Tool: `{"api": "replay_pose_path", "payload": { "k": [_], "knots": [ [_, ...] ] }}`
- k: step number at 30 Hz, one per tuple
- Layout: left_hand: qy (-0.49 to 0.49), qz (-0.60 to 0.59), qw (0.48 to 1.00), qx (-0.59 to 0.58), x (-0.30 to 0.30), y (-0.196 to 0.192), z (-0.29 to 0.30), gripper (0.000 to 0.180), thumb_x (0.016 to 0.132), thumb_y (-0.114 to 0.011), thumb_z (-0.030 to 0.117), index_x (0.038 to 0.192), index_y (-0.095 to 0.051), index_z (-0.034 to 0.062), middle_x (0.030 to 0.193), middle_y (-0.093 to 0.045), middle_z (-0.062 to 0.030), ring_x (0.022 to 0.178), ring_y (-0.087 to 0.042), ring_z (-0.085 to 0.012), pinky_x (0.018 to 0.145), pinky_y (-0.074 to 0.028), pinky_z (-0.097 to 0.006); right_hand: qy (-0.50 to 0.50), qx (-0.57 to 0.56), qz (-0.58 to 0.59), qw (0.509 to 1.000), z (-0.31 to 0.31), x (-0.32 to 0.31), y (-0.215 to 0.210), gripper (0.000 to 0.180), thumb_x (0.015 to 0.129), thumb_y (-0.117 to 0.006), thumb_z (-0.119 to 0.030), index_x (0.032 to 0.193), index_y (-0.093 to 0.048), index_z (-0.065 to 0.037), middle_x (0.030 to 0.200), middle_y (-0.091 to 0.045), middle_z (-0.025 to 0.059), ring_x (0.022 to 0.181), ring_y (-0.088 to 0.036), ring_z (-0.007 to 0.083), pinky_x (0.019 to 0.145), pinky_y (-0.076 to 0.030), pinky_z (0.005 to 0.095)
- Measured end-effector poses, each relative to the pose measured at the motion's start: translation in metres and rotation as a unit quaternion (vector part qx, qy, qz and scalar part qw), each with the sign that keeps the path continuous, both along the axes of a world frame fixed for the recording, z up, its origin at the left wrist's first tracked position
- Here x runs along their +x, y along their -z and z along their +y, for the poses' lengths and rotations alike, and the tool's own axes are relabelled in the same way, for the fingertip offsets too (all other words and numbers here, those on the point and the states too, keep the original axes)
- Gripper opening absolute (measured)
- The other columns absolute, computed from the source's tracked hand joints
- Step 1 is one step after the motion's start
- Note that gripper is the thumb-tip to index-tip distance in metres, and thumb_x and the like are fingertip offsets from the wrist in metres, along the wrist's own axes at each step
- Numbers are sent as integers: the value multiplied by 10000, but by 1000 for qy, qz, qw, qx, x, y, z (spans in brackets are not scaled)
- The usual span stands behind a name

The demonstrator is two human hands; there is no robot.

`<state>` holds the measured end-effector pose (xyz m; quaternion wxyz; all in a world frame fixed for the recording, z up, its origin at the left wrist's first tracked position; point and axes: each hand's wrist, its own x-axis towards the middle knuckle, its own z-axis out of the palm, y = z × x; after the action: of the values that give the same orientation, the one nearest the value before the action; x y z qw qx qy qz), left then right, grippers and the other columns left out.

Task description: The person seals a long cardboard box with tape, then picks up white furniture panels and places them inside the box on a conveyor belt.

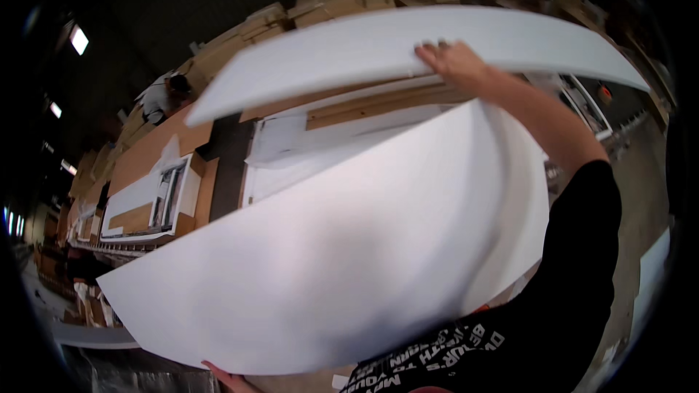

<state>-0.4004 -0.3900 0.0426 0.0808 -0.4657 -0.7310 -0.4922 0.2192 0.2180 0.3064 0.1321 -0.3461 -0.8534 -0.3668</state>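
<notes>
A large white sheet (306, 247) spans the foreground in front of my body, bowed at its right side. At its lower left edge my left hand (227, 378) grips it; a finger shows on the face and the rest is hidden. Beyond lies a long white panel (328, 58), its face toward me. My right hand (455, 64) reaches across and closes on the panel's near edge, fingertips resting on the white face. The thumb is hidden.
An open carton (191, 193) with white boards and metal parts stands at left on a roller conveyor. Another carton holding a brown cardboard strip (378, 105) lies between sheet and panel. Cardboard stacks (342, 4) fill the back. A person (166, 96) bends over at far left.
</notes>
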Motion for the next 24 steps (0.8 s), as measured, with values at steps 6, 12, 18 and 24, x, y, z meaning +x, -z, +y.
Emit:
{"api": "replay_pose_path", "payload": {
  "k": [6,12,18,24],
  "knots": [
    [-82,-283,951,90,44,-72,-30,646,975,-409,465,1383,-338,-31,1338,-479,-186,1162,-518,-310,995,-409,-423,35,-215,-58,974,20,-49,85,661,782,-546,39,1407,-363,-75,1167,-586,161,782,-644,315,653,-525,393],
    [-79,-362,921,122,12,-147,-65,628,969,-428,463,1368,-373,-19,1288,-519,-172,1114,-551,-304,941,-457,-418,80,-287,-104,949,17,-52,183,737,776,-611,-77,1448,-318,-157,1338,-475,135,1065,-581,309,821,-505,397],
    [-97,-474,853,194,-46,-216,-60,612,965,-438,470,1347,-416,-8,1249,-547,-173,1072,-579,-306,884,-502,-417,101,-364,-164,912,38,-23,203,719,817,-618,-277,1460,-296,-282,1502,-316,66,1270,-449,330,898,-505,397],
    [-39,-391,905,163,-46,-213,-50,613,977,-430,445,1337,-412,-51,1264,-537,-181,1104,-559,-313,906,-490,-421,10,-283,-105,953,23,-3,276,585,860,-530,-374,1418,-385,-273,1493,-350,79,1308,-399,350,991,-439,419]
  ]
}}
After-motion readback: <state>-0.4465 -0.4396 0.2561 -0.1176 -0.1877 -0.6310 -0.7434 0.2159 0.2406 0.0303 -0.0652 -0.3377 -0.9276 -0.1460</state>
